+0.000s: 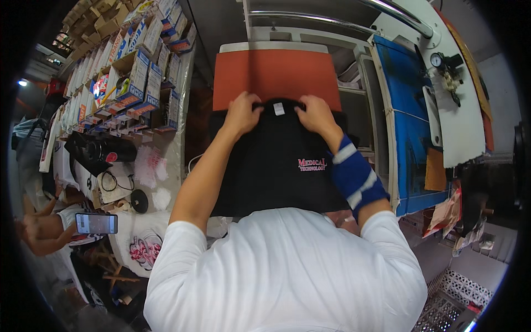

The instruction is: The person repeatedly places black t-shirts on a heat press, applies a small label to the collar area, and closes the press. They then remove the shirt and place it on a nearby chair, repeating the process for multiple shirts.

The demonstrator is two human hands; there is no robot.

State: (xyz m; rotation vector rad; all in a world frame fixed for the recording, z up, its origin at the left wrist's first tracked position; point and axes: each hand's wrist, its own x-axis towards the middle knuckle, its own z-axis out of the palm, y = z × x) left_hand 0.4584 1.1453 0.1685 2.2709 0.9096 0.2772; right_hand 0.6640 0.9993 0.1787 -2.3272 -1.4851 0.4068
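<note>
A black garment [265, 166], likely a shirt, lies spread before me over an orange-red flat pad [276, 74]. Its collar points away from me, and a small white tag [278, 108] shows inside the neck. Pink-and-white lettering is printed on its right part. My left hand [244, 111] pinches the fabric left of the collar. At the collar's other side, my right hand [316, 113] grips the cloth between thumb and fingers. A blue sleeve with pale bands covers my right forearm. The garment's lower end is hidden by my body.
Stacked cardboard boxes [141, 79] fill the table on the left, near a black cylindrical device [110, 149]. A blue panel [400, 120] and a pressure gauge [436, 60] stand at right. Metal bars [315, 18] cross beyond the pad. Another person [45, 232] is at far left, beside a phone [96, 223].
</note>
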